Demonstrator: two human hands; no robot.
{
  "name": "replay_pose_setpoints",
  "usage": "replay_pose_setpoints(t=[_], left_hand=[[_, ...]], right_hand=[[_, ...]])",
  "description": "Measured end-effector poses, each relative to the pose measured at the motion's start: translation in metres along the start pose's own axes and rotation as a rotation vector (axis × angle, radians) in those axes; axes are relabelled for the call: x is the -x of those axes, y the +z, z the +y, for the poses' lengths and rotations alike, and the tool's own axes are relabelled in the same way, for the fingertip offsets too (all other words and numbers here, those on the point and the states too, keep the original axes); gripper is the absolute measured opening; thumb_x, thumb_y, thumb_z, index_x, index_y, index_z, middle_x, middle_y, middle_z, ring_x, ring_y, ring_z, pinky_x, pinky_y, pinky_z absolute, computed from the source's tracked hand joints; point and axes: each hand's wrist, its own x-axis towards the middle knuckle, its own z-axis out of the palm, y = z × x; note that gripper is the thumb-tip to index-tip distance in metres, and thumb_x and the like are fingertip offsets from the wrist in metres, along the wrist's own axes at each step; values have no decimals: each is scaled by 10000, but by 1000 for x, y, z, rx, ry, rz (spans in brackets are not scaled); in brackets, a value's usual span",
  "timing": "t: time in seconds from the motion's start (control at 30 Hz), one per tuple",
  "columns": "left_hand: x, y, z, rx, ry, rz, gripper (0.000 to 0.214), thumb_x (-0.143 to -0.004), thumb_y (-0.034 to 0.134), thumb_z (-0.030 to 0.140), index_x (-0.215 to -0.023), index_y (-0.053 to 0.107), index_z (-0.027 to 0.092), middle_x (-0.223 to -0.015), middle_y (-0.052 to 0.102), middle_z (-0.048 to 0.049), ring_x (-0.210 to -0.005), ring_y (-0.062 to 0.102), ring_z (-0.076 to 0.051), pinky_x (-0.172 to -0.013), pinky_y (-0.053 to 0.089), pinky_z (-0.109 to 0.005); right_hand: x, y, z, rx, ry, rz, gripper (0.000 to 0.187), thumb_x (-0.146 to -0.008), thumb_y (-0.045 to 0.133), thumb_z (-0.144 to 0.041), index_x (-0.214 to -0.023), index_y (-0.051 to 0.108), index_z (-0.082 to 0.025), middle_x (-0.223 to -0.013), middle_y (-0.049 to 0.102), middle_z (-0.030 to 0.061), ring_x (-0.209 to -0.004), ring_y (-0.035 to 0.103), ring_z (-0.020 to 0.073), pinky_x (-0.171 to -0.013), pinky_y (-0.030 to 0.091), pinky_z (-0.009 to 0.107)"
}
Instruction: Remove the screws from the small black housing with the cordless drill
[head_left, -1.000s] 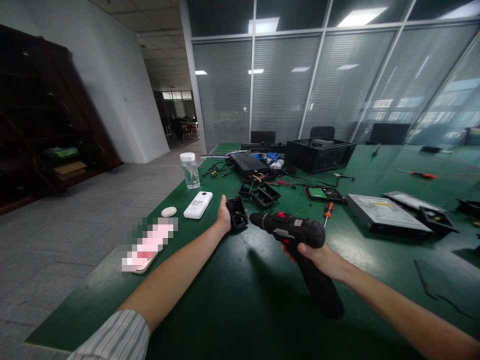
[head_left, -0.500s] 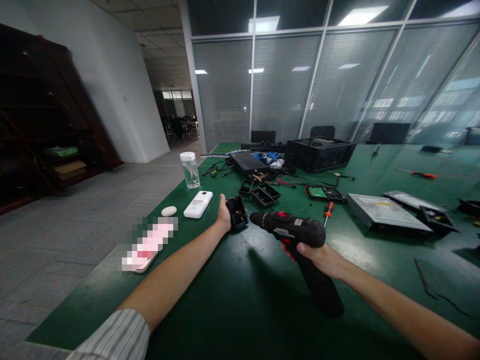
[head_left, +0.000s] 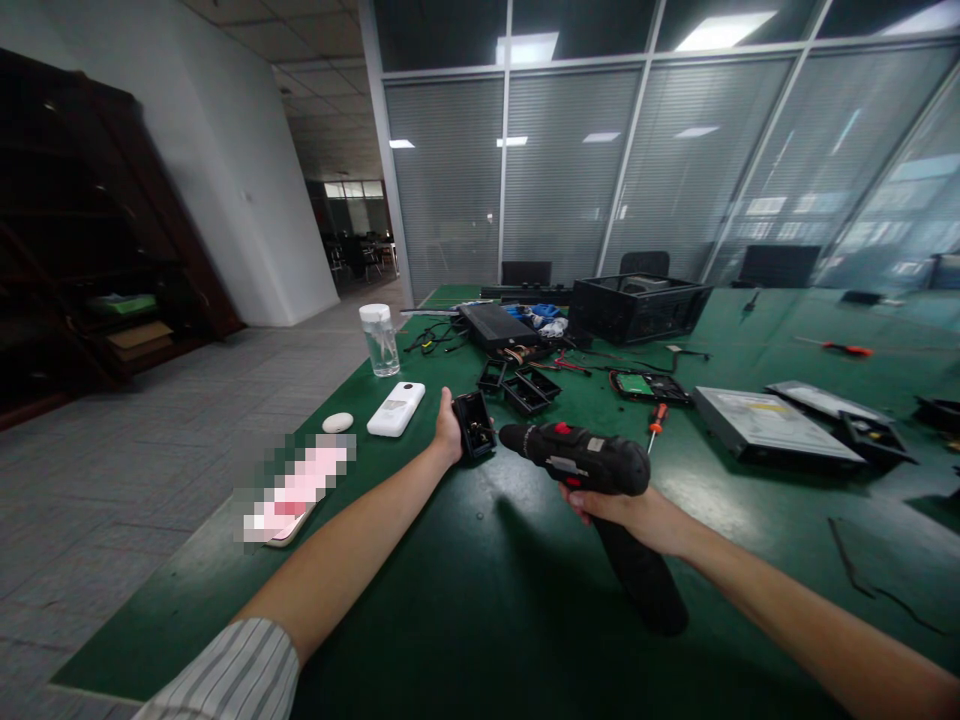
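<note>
a green table point(head_left: 465, 560) carries a black open case point(head_left: 637, 305), its inside too dark to tell. the right hand point(head_left: 634, 510) is wrapped around a black drill point(head_left: 600, 468), chuck point(head_left: 516, 438) pointing left. farther off stands a white-capped bottle point(head_left: 384, 348) of clear liquid. just beside the chuck, the left hand point(head_left: 448, 432) holds a black box point(head_left: 469, 410) by its side, fingers mostly hidden; small brass-coloured pieces point(head_left: 481, 432) lie inside. the drill's pale label point(head_left: 595, 444) is unreadable.

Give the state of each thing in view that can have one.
Black housing, tilted, open side showing
Drill, aimed toward the housing; running or not, unclear
Left hand, holding the housing
Right hand, gripping the drill
Bottle, upright, capped
Orange screwdrivers, lying flat
White device, lying flat
Computer case, open-topped
Blinds, lowered
</note>
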Motion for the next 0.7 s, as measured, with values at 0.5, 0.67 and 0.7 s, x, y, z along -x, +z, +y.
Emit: replay_pose_setpoints(t=[0.5, 0.67, 0.7], left_hand=[[-1, -2, 0, -15, -25, -7, 660, -795, 333, 696, -865, 633, 113, -657, 652, -112, -607, 655, -264, -553, 520, -394], [0, -1, 0, 11, -32, -2, 652, -797, 344, 688, -861, 638, 110, -669, 656, -118, -614, 658, -269, -557, 521, -395], [0, 0, 1, 10, -29, -3, 651, -799, 341, 686, -856, 638, 109, -667, 655, -118, -612, 658, -268, -556, 521, -394]], right_hand=[[1, 2, -5, -38, 32, 36, 340, -772, 626, -473, -853, 600, -143, -721, 546, 22, -652, 502, 155, -609, 434, 306], [0, 3, -6, -40, -21, 32, 303, -771, 634, -452, -844, 588, -161, -738, 537, 18, -665, 500, 155, -618, 433, 305], [0, 3, -5, -44, -24, 28, 295, -774, 632, -447, -841, 585, -163, -738, 535, 15, -665, 498, 154, -619, 432, 304]])
